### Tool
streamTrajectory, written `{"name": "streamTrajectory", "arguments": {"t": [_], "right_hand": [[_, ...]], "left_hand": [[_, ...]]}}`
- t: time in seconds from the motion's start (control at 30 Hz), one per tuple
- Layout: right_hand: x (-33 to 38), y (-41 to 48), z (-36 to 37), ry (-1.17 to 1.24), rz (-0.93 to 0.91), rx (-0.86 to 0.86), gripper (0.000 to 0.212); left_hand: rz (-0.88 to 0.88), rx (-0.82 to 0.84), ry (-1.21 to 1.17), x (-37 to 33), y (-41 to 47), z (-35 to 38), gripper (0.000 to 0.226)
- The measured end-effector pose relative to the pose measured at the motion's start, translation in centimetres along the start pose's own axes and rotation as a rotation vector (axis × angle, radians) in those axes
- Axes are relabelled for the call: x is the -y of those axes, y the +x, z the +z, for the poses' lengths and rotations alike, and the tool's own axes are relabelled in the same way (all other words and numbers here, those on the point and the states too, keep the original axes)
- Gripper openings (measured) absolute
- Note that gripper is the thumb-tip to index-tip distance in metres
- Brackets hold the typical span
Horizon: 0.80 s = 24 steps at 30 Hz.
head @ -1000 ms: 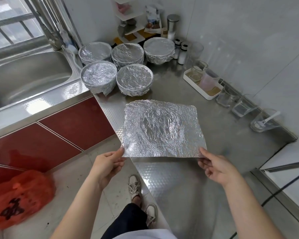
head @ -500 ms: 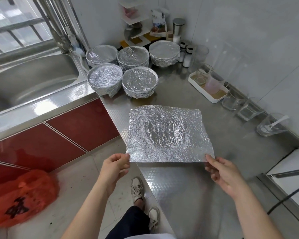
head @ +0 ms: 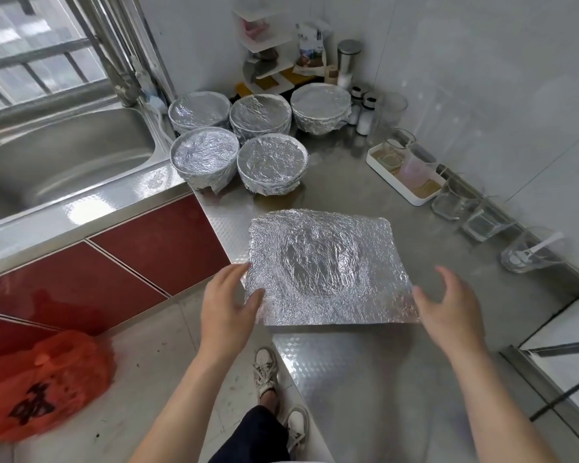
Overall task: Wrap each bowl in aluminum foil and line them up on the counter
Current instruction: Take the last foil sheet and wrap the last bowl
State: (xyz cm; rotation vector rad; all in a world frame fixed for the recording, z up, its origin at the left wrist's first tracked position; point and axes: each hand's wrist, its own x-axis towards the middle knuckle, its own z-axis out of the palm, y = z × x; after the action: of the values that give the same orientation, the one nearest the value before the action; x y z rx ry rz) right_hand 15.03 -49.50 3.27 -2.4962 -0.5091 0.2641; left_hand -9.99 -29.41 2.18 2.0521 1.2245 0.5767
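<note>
A crinkled sheet of aluminum foil (head: pixel 325 269) lies on the steel counter (head: pixel 365 379), with a round bulge in its middle; whatever is under it is hidden. My left hand (head: pixel 226 305) is at the sheet's left edge, fingers spread, thumb lying on the foil. My right hand (head: pixel 448 305) is at the right edge, fingers spread and raised, thumb touching the foil. Several foil-wrapped bowls stand grouped at the back by the sink, the two front ones (head: pixel 204 155) (head: pixel 271 162) side by side.
A steel sink (head: pixel 64 155) is at the left. A white tray with cups (head: pixel 375 160), loose glasses (head: pixel 485 222) and a glass with a spoon (head: pixel 528 252) line the right wall. A corner shelf (head: pixel 268 61) holds jars. An orange bag (head: pixel 41 379) lies on the floor.
Both hands have released the foil's near corners and moved up along its side edges with fingers spread. The sheet has settled onto the counter.
</note>
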Motion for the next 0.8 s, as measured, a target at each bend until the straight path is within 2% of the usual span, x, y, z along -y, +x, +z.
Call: {"name": "streamTrajectory", "arguments": {"t": [0.07, 0.13, 0.17, 0.23, 0.33, 0.43, 0.53, 0.63, 0.73, 0.8], "right_hand": [[3.1, -0.4, 1.0, -0.053, -0.340, -0.021, 0.046], [5.2, -1.2, 3.2, -0.193, -0.577, 0.116, 0.048], [5.8, -1.6, 4.2, -0.274, -0.623, 0.195, 0.050], [5.6, -2.0, 5.3, -0.315, -0.539, 0.248, 0.055], [4.7, -1.1, 5.3, -0.113, -0.233, 0.091, 0.064], [4.3, 0.2, 5.3, 0.082, 0.032, 0.154, 0.061], [4.8, 1.1, 5.5, 0.158, 0.053, 0.216, 0.051], [5.7, 1.6, 6.1, 0.053, -0.010, 0.290, 0.050], [6.8, 2.3, 6.7, 0.055, -0.019, 0.315, 0.052], [6.7, 3.0, 6.8, 0.108, 0.056, 0.302, 0.059]], "left_hand": [[0.227, 0.111, 0.101, -2.0, 0.8, 1.2, 0.034], [0.431, 0.260, 0.233, -2.9, 0.8, 2.9, 0.031], [0.525, 0.302, 0.281, -2.8, 0.9, 3.6, 0.032], [0.617, 0.339, 0.330, -2.3, 0.8, 4.5, 0.033], [0.669, 0.297, 0.349, -1.9, 0.8, 4.6, 0.034], [0.689, 0.268, 0.330, -2.0, 0.4, 4.5, 0.032], [0.666, 0.241, 0.341, -1.5, 0.1, 4.7, 0.021], [0.589, 0.220, 0.366, -1.3, -0.3, 4.9, 0.033], [0.591, 0.143, 0.369, -1.4, -0.1, 5.1, 0.014], [0.572, 0.149, 0.351, -1.8, 0.1, 5.4, 0.024]]}}
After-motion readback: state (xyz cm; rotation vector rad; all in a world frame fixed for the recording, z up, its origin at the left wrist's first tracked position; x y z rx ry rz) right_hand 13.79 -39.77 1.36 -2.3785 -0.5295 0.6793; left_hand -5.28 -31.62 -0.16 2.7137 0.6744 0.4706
